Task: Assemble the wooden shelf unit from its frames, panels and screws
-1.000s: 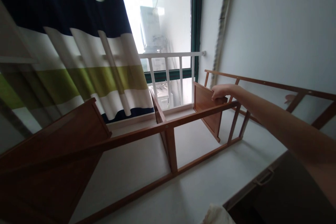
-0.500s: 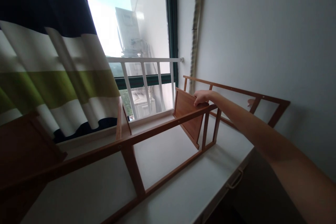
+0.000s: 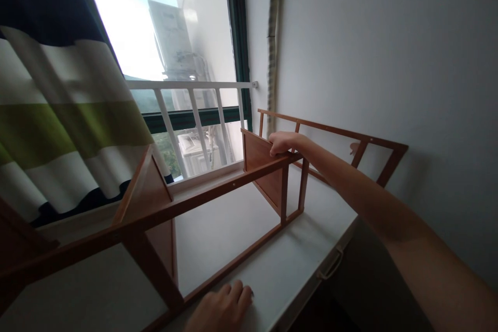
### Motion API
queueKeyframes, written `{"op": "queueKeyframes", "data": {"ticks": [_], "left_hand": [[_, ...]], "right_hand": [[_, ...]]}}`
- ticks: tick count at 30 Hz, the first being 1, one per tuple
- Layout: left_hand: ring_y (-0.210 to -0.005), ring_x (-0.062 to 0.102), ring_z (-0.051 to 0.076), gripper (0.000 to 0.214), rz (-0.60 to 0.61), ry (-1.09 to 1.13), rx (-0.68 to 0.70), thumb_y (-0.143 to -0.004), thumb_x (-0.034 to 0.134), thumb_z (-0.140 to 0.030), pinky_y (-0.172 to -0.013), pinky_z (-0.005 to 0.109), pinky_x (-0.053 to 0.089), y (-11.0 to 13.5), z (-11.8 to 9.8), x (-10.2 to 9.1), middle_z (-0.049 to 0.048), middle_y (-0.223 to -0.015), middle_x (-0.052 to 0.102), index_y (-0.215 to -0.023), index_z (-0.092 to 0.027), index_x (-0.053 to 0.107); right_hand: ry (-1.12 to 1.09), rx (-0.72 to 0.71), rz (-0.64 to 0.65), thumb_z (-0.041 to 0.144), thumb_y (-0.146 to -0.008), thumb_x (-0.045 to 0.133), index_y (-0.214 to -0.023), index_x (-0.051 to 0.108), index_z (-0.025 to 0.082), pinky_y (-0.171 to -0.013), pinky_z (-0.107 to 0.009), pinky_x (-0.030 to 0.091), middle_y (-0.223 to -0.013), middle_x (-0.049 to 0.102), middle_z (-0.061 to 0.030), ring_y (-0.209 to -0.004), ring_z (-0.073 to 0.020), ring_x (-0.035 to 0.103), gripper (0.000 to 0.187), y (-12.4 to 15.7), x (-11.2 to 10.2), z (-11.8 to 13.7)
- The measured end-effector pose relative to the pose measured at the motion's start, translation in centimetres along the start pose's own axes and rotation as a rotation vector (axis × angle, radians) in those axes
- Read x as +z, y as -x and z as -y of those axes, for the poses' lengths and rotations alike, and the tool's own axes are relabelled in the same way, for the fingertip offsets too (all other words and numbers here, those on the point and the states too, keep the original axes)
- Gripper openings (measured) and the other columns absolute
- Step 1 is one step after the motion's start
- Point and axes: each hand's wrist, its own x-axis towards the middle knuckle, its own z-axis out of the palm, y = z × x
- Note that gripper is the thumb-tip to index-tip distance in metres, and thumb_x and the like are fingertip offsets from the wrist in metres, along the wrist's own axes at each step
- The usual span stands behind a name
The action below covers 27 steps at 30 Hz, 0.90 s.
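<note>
A brown wooden shelf rack (image 3: 233, 184) lies on its side on a white tabletop, with panels set between its long rails. My right hand (image 3: 286, 142) closes over the top edge of the wooden shelf panel (image 3: 261, 168) at the rack's far end, beside the upper rail. At the bottom of the view, my left hand (image 3: 221, 308) is beside the lower rail, above the tabletop. Its fingers are together and curled; whatever they hold, if anything, is hidden. Another shelf panel (image 3: 150, 192) stands tilted midway along the rack.
A second wooden frame (image 3: 330, 129) leans by the wall at the back right. White window railing (image 3: 190, 85) and a striped curtain (image 3: 66, 114) border the far side. The white table (image 3: 272, 270) has a drawer handle (image 3: 332, 267) on its front.
My left hand has come into view at the bottom. The middle panel shows more of its face and now reaches down towards the lower rail. The view has shifted; my right hand keeps its hold.
</note>
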Motion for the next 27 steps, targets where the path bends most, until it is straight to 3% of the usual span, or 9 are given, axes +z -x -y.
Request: {"op": "queueKeyframes", "data": {"ticks": [6, 10, 14, 18, 20, 23, 27], "left_hand": [[-0.063, 0.061, 0.018, 0.012, -0.091, -0.031, 0.041, -0.082, 0.045, -0.01, -0.046, 0.024, 0.043, -3.3, -0.5, -0.6, 0.0002, -0.075, 0.06, -0.084, -0.02, 0.052], [-0.062, 0.061, 0.018, 0.012, -0.207, 0.024, -0.055, -0.087, 0.039, -0.019, -0.046, 0.025, 0.043, -4.9, 0.1, -1.5, 0.0008, -0.073, 0.059, -0.08, -0.019, 0.049], [-0.069, 0.062, 0.018, 0.023, -0.314, 0.25, -0.23, -0.087, 0.037, -0.038, -0.053, 0.028, 0.047, -7.5, 1.2, -3.1, 0.004, -0.087, 0.059, -0.096, -0.019, 0.045], [-0.081, 0.061, 0.015, 0.028, -0.326, 0.537, -0.218, -0.09, 0.029, -0.036, -0.064, 0.027, 0.048, -10.9, 2.9, -4.2, 0.0044, -0.106, 0.054, -0.114, -0.025, 0.038], [-0.083, 0.06, 0.015, 0.03, -0.365, 0.641, -0.26, -0.09, 0.027, -0.034, -0.067, 0.029, 0.049, -12.6, 3.8, -4.2, 0.0051, -0.106, 0.053, -0.117, -0.025, 0.035], [-0.09, 0.057, 0.018, 0.038, -0.472, 0.748, -0.323, -0.087, 0.036, -0.038, -0.07, 0.032, 0.05, -14.9, 4.8, -3.5, 0.0084, -0.11, 0.05, -0.121, -0.023, 0.033], [-0.121, 0.037, 0.025, 0.061, -0.609, 0.778, -0.242, -0.081, 0.049, -0.034, -0.093, 0.043, 0.041, -16.9, 4.8, -2.7, 0.0129, -0.131, 0.032, -0.133, -0.024, 0.017]], "right_hand": [[-0.025, -0.027, -0.007, 0.029, -0.086, 0.054, -0.097, 0.055, 0.01, -0.068, -0.029, 0.049, -0.091, 0.056, -0.0043, -0.078, -0.0133, 0.056, 0.021, -0.3, 0.2, 0.0], [-0.078, -0.057, -0.012, 0.029, -0.086, 0.053, -0.098, 0.055, 0.01, -0.068, -0.029, 0.049, -0.093, 0.056, -0.0048, -0.078, -0.0132, 0.056, 0.022, -0.2, 0.2, -0.1], [-0.134, -0.082, -0.001, 0.031, -0.087, 0.052, -0.1, 0.054, 0.01, -0.067, -0.029, 0.049, -0.093, 0.056, -0.005, -0.077, -0.0129, 0.056, 0.024, -0.1, 0.4, -0.8], [-0.188, -0.106, -0.023, 0.033, -0.088, 0.05, -0.102, 0.053, 0.011, -0.067, -0.028, 0.049, -0.094, 0.055, -0.0052, -0.077, -0.0131, 0.056, 0.026, -0.3, 0.8, -1.7], [-0.207, -0.116, -0.035, 0.033, -0.089, 0.049, -0.102, 0.053, 0.011, -0.067, -0.029, 0.049, -0.095, 0.055, -0.0053, -0.078, -0.0132, 0.056, 0.026, -0.5, 0.9, -1.9], [-0.224, -0.134, -0.032, 0.033, -0.089, 0.049, -0.101, 0.053, 0.011, -0.067, -0.029, 0.049, -0.094, 0.055, -0.005, -0.077, -0.0128, 0.055, 0.026, -0.8, 0.9, -1.9], [-0.243, -0.183, 0.007, 0.033, -0.089, 0.048, -0.103, 0.053, 0.012, -0.068, -0.03, 0.049, -0.095, 0.055, -0.005, -0.079, -0.0134, 0.055, 0.026, -0.9, 0.5, -1.7]]}}
